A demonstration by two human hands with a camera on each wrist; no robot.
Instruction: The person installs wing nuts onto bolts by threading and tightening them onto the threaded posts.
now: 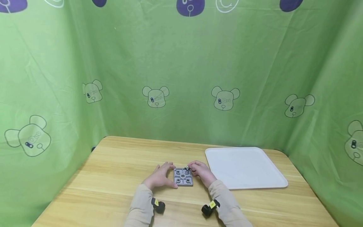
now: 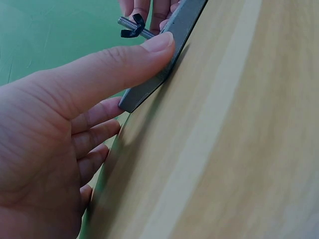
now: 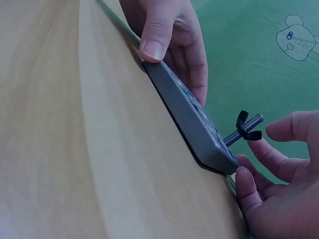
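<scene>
A grey square block (image 1: 183,184) with recesses in its top face lies on the table. My left hand (image 1: 159,177) holds its left side, the thumb (image 2: 149,47) at the near corner and the fingers toward the far one. From the block's far right part rises a threaded bolt (image 3: 256,120) carrying a black wing nut (image 3: 242,130) partway along it. Beside that bolt is my right hand (image 1: 202,171), fingers bent around the wing nut. In the right wrist view one fingertip meets a wing's edge, another stays slightly apart, and lower fingers (image 3: 245,180) lie by the block's corner.
To the right of the hands lies a white tray (image 1: 244,168) with a raised rim. The wooden table (image 1: 119,170) has rounded back corners. Green printed curtains (image 1: 187,126) hang behind and along both sides.
</scene>
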